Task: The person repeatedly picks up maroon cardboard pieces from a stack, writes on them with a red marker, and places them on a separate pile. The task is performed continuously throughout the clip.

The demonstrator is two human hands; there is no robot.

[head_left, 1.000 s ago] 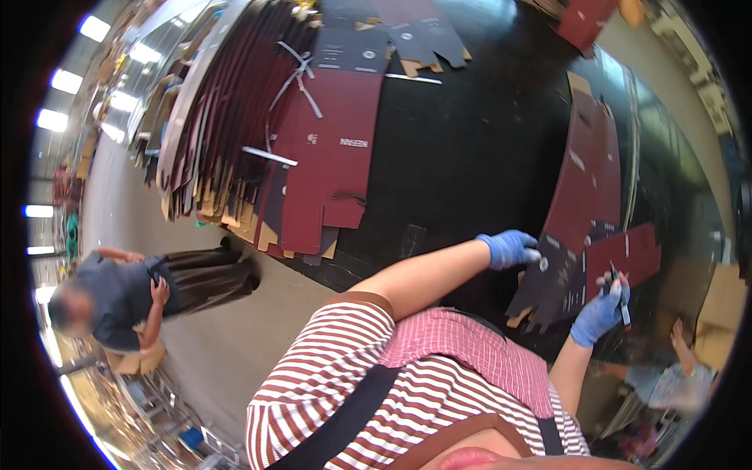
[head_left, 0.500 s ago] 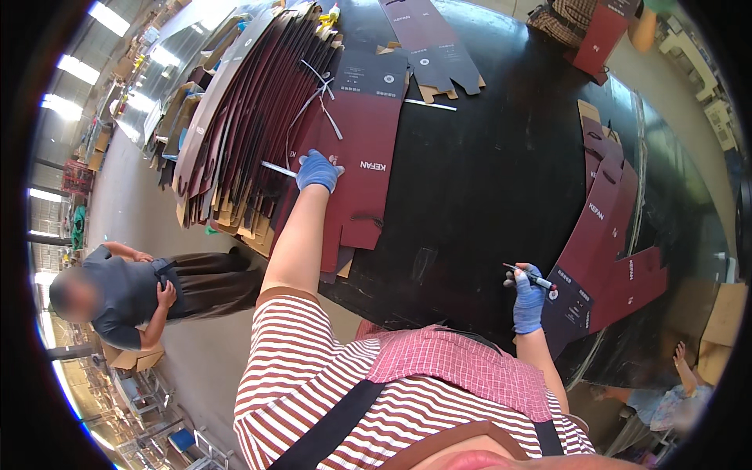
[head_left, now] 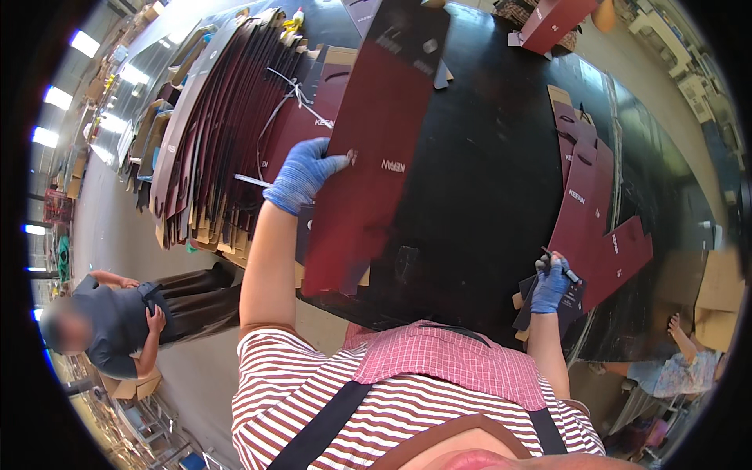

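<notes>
My left hand [head_left: 301,176], in a blue knit glove, is closed on the left edge of a flat maroon and dark grey carton [head_left: 380,133], thumb on its face. That carton is tilted up off the table and partly blurred. My right hand [head_left: 550,288], gloved alike, has its fingers closed round a slim dark pen [head_left: 573,276]. It rests at the near end of several flat maroon cartons [head_left: 578,207] lying overlapped on the right. Left of my left hand stands a thick row of folded cartons [head_left: 215,117].
White strapping [head_left: 294,90] lies loose by the carton row. The black tabletop [head_left: 478,164] stretches between the two groups. A co-worker at the far right is next to another maroon carton [head_left: 552,25]. One person stands at the left; another person's arm [head_left: 683,335] shows lower right.
My left hand has taken hold of the top carton and lifted it off the ones beneath. My right hand has shifted slightly right, still with the pen.
</notes>
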